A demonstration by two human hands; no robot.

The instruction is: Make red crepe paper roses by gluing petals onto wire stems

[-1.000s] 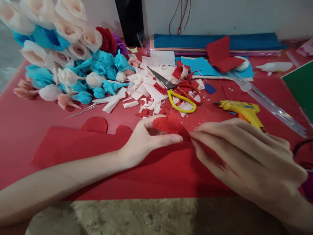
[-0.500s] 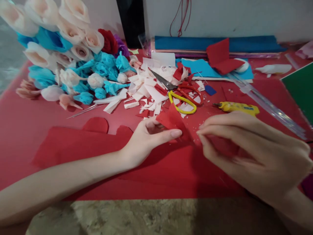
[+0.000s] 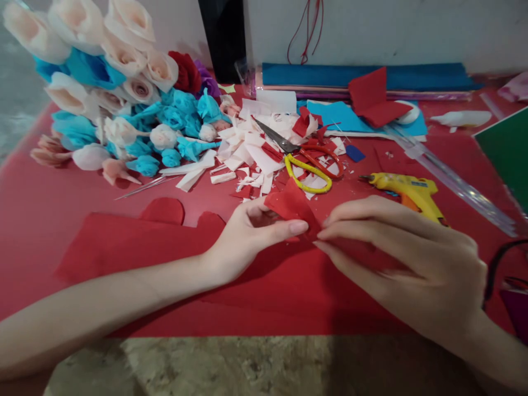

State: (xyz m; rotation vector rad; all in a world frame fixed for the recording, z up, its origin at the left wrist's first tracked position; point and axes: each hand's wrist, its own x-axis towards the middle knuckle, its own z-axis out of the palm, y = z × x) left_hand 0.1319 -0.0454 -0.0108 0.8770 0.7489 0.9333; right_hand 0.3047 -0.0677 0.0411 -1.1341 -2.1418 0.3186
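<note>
My left hand (image 3: 243,236) pinches a folded piece of red crepe paper (image 3: 291,203) between thumb and fingers, above the tabletop. From the right, my right hand (image 3: 404,269) has its fingertips drawn together at the lower right edge of that same piece. Beneath and left of my hands lie a larger red crepe paper sheet (image 3: 124,242) and a round-topped red cutout (image 3: 163,210). Scissors (image 3: 295,151) with one yellow and one red handle rest on the scraps just beyond the piece. A yellow glue gun (image 3: 412,190) lies beyond my right hand.
Paper flowers in white, blue and other colours (image 3: 124,104) crowd the back left. White and red scraps (image 3: 251,148) cover the middle. Behind are blue paper (image 3: 363,74), a folded red piece (image 3: 375,99), a white bottle (image 3: 460,118) and clear-wrapped sticks (image 3: 457,181). The table's front edge is near.
My right hand has moved left and slightly down, and its fingertips now meet the edge of the red crepe paper piece. More of the glue gun shows. The left hand stays nearly still.
</note>
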